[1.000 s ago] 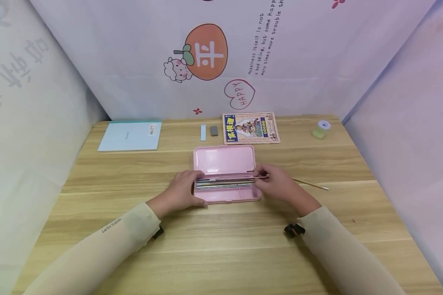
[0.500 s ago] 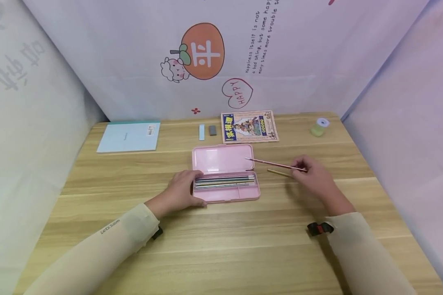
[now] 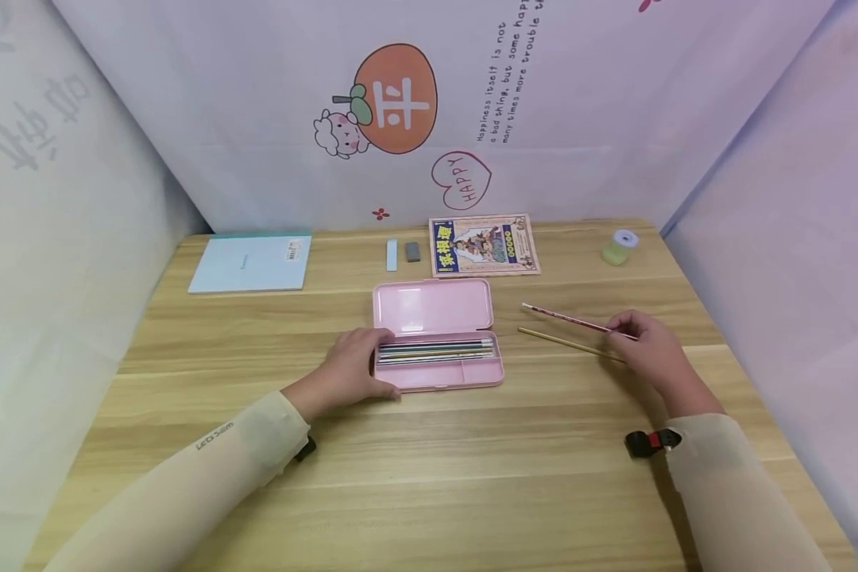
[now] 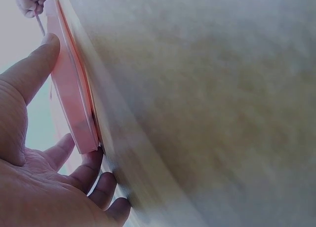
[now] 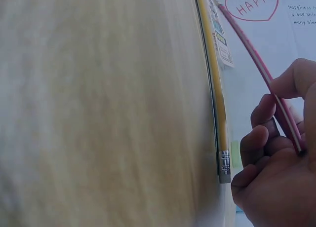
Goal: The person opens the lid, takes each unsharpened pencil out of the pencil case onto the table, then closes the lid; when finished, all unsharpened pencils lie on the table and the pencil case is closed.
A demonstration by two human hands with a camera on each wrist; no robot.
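A pink pencil case (image 3: 439, 375) lies on the table with its lid up and several pencils (image 3: 436, 351) side by side in its long compartment. My left hand (image 3: 349, 367) grips the case's left end, thumb at the front and fingers at the far side. Out to the right, my right hand (image 3: 647, 349) pinches a dark red pencil (image 5: 256, 61) between thumb and fingers, its light-tipped end pointing back left above the table. Just under it a yellow pencil (image 5: 216, 84) with an eraser end lies on the wood. In the head view the right hand hides that eraser end.
Along the back are a pale blue notebook (image 3: 250, 264), a light blue strip (image 3: 392, 255), a grey block (image 3: 412, 252) and an illustrated booklet (image 3: 485, 245). At the back right stands a small green container with a whitish top (image 3: 620, 247). Printed cloth walls (image 3: 257, 95) border the table (image 3: 429, 477).
My right hand has lifted the dark red pencil from the case and carried it right, over the yellow pencil. The left hand stays at the case's left end.
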